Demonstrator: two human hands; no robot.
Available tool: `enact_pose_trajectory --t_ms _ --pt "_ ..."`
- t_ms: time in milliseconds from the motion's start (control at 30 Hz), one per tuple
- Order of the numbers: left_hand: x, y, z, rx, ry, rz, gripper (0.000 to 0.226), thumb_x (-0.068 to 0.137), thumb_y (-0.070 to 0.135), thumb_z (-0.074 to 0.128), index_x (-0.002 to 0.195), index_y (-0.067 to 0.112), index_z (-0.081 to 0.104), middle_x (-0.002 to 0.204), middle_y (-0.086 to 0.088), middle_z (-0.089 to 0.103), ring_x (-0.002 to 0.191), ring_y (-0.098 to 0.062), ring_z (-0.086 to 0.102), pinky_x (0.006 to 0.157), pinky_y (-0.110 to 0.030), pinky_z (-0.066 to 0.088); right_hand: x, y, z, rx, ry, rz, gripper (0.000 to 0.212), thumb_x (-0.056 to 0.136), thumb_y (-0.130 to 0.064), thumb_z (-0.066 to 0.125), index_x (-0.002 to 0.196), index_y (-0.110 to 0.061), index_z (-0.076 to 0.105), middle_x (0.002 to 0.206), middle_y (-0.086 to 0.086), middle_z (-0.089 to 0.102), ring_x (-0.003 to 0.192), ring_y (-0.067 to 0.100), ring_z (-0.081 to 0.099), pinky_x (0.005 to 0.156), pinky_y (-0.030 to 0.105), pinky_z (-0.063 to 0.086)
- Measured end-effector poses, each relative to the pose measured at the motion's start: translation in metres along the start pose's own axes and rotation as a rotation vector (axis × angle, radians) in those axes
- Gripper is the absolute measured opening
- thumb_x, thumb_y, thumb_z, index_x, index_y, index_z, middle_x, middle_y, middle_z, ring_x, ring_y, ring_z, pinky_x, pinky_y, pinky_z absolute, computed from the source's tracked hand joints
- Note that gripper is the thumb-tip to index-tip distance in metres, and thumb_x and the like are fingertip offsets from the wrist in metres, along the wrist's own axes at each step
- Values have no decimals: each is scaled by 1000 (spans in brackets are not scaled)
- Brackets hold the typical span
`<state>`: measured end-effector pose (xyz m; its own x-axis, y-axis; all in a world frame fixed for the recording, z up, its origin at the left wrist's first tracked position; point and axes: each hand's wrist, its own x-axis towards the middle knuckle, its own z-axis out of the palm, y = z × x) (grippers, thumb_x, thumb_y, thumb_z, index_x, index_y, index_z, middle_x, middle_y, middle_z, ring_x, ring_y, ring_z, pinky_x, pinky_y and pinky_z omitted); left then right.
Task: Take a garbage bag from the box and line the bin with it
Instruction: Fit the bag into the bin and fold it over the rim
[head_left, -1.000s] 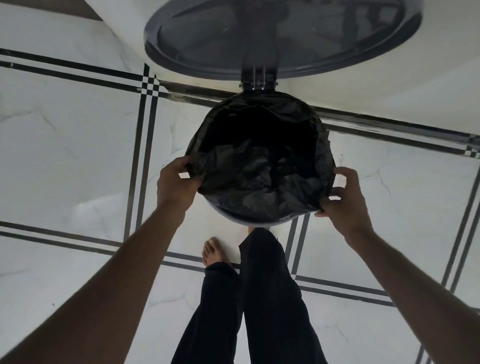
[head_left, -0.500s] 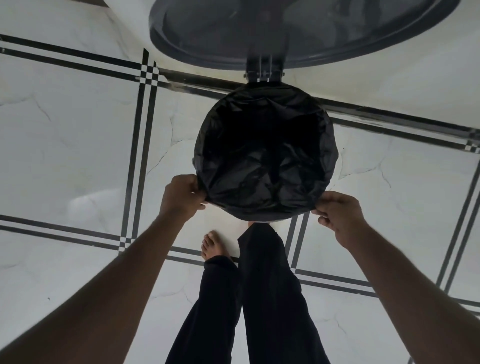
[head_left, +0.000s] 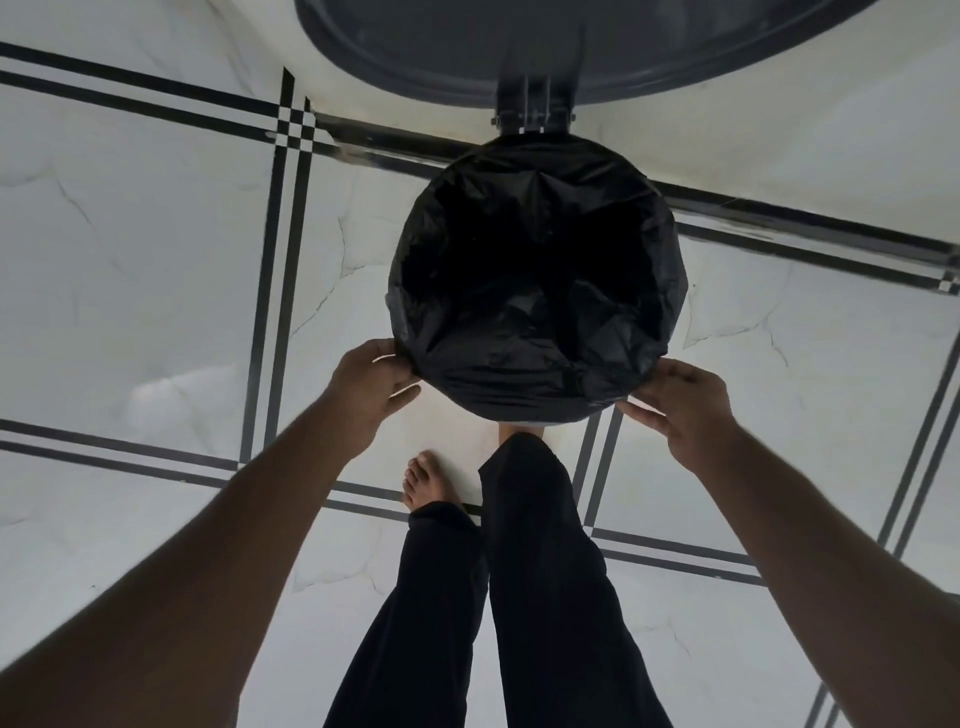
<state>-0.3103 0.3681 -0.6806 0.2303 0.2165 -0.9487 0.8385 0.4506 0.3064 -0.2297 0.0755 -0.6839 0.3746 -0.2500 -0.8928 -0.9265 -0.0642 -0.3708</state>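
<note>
White tiled floor (head_left: 156, 234) surrounds you: your left hand (head_left: 371, 387) and right hand (head_left: 685, 402), each pinching the garbage bag (head_left: 535, 270) between them, have now drawn it over the bin's rim; lining looks nearly complete.

No readable text, label, brand, number or sign appears anywhere in view.

So on us we've got two bare forearms with no sleeves showing, no watch, no rings on the left hand (head_left: 371, 387) or the right hand (head_left: 685, 402). Below that it's loose black trousers (head_left: 524, 582), plain fabric, a bit creased at the knee and hem. One bare foot (head_left: 427, 480) pokes out, toes visible.
</note>
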Motion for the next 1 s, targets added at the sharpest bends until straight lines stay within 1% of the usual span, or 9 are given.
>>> enact_pose_trajectory --t_ms 133,233,333,400,500,600,800,933,1000 --pt "-8 -7 -5 -353 -133 -77 27 103 1 36 100 11 61 104 -7 68 99 -22 66 86 -37 55 6 2 0 139 -145 70 40 85 25 50 116 6 65 101 18 76 90 27 76 73 34 64" --pt "-8 -13 8 -439 -64 -67 27 102 1 35 100 9 60 99 -7 66 91 -20 65 80 -34 55 8 11 0 210 -124 47 46 85 24 52 123 1 61 113 18 73 97 28 75 69 29 62" --pt "-6 -11 25 -220 84 -11 31 102 0 31 116 8 56 107 -7 64 89 -18 64 75 -31 57 5 23 -3 165 -144 16 40 86 22 52 112 -6 63 106 15 69 94 25 69 71 27 60" --pt "-4 -12 32 -12 158 79 31 98 -3 29 119 10 49 112 -8 61 92 -22 64 69 -30 58 3 30 -2 105 -165 -12 29 88 19 52 110 5 63 102 18 65 92 27 65 75 27 60" --pt "-3 -17 33 419 236 259 27 91 -1 33 113 14 39 98 -6 61 94 -33 64 78 -48 59 7 38 0 -157 -58 -137 19 87 14 60 104 21 59 90 18 61 79 24 60 65 21 59" --pt "-4 -20 32 690 302 367 19 93 7 36 108 18 33 88 -6 62 83 -36 65 75 -53 57 12 39 5 -400 41 -246 10 81 11 67 87 6 72 81 17 68 67 23 64 67 27 59" --pt "7 -26 22 829 379 532 23 94 2 47 111 15 37 84 -9 67 72 -35 66 70 -52 59 14 34 12 -281 -14 -193 25 81 20 62 81 -3 72 79 13 72 72 22 71 73 24 62" --pt "10 -31 19 884 420 602 30 91 -1 55 112 14 40 88 -9 70 74 -36 68 73 -51 59 17 37 1 -417 -92 -193 11 78 15 70 85 7 72 79 16 71 76 27 70 77 26 61" --pt "7 -30 20 785 381 551 28 90 0 57 112 13 45 90 -5 70 76 -32 69 77 -48 59 16 35 -4 -309 -72 -185 14 80 17 66 81 4 72 79 16 71 78 27 70 83 29 61"
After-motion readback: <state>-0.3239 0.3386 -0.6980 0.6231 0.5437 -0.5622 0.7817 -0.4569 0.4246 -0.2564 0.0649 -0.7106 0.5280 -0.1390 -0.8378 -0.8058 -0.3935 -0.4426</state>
